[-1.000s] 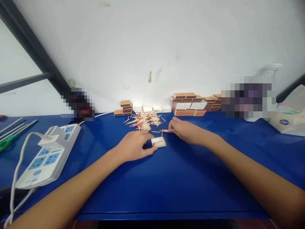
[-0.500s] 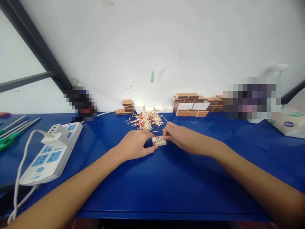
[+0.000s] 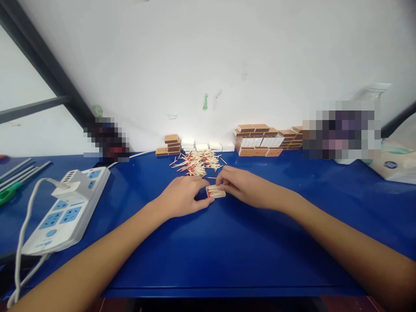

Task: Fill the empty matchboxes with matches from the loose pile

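A small white matchbox tray (image 3: 222,195) lies on the blue table with red-tipped matches (image 3: 215,191) in it. My left hand (image 3: 182,196) grips the tray's left end between thumb and forefinger. Over the tray's right end, my right hand (image 3: 242,186) is closed in a pinch, its fingertips at the matches; how many they hold is hidden. Just beyond both hands spreads a loose heap of matches (image 3: 198,162), heads pointing various ways.
Behind the heap stand white trays (image 3: 202,147) and a short stack of brown matchboxes (image 3: 171,145). More matchboxes (image 3: 256,151) are piled at the right against the wall. A power strip (image 3: 76,216) with a white cable lies left, near green-handled scissors (image 3: 8,195). A tissue pack (image 3: 396,160) sits far right.
The matches my right hand held raised over the tray now lie down inside it. My right fingers have shifted slightly left and lower onto them. My left hand keeps its hold; the view has shifted slightly.
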Available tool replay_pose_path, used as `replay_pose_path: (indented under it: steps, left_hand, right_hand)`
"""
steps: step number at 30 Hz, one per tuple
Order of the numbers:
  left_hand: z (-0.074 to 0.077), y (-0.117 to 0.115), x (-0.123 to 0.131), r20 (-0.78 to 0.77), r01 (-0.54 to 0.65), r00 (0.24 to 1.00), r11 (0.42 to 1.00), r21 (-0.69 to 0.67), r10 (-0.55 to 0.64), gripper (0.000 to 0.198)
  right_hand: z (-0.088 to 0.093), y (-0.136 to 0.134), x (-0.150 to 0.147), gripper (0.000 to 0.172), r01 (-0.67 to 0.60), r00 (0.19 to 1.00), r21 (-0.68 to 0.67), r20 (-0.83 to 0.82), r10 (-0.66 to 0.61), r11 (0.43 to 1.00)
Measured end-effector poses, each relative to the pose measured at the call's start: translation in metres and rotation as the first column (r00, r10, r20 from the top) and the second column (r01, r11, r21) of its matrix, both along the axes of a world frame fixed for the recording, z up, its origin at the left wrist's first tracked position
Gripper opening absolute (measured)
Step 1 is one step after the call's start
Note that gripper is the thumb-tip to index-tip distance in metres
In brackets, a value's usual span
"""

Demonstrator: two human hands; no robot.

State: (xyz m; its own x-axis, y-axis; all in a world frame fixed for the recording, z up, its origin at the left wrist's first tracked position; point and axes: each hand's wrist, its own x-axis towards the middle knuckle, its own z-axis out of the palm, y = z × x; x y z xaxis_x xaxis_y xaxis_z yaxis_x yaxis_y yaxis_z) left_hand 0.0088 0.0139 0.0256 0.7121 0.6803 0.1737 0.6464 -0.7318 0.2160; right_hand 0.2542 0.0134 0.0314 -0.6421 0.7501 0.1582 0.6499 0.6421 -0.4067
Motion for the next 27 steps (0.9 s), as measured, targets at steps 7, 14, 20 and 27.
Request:
replay_pose_path:
  steps: [7,14,20,27]
  left_hand:
    - [0.001,-0.002,0.000,-0.005,0.018,1.000,1.000,-0.012,-0.018,0.034]
    - [0.004,-0.002,0.002,-0.021,0.022,1.000,0.999,-0.025,-0.023,0.031]
    - [0.006,-0.003,0.001,-0.005,0.051,0.999,0.998,-0.036,-0.051,0.029]
    - [0.009,-0.009,0.002,0.021,0.104,0.994,0.993,-0.054,-0.103,0.025]
  right_hand:
    - [-0.022,0.032,0.023,0.014,0.244,0.969,0.065,-0.040,-0.242,0.967]
    - [-0.031,0.040,0.028,0.016,0.217,0.976,0.014,-0.015,-0.217,0.976]
    - [-0.019,0.036,0.029,0.017,0.194,0.981,0.021,-0.025,-0.193,0.981]
    - [-0.005,0.028,0.030,0.015,-0.043,0.999,-0.154,-0.013,0.041,0.987]
